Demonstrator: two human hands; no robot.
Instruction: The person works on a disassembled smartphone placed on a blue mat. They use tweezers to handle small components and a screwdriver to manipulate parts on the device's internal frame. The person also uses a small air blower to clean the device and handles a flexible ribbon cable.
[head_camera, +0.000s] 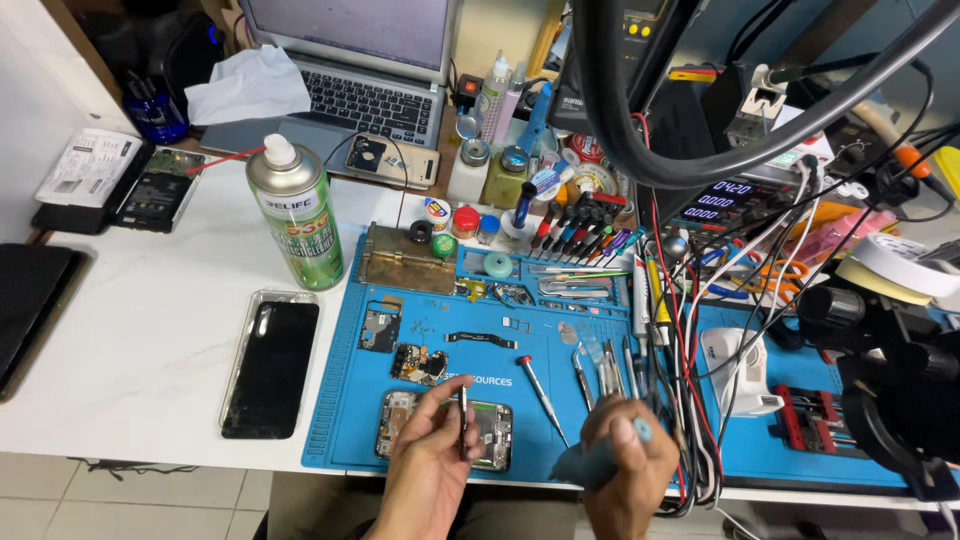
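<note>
My left hand (425, 462) hovers over an opened phone body (490, 436) on the blue work mat (340, 420) and pinches a thin metal tool (463, 418) upright between thumb and fingers. My right hand (628, 468) is closed around a blue-grey tool (590, 468) with a light blue tip, just right of the phone. A red-capped screwdriver (540, 398) lies on the mat between the hands, with tweezers (585, 378) beside it. Small circuit boards (418, 364) and a flex strip (480, 339) lie above the phone.
A green spray can (296, 215) stands at the mat's left edge, a phone screen in a clear case (270, 365) beside it. A laptop (360, 70) sits behind. Screwdriver rack (580, 235), bottles, a power supply (735, 205), tangled cables (690, 380) and a microscope (890, 370) crowd the right.
</note>
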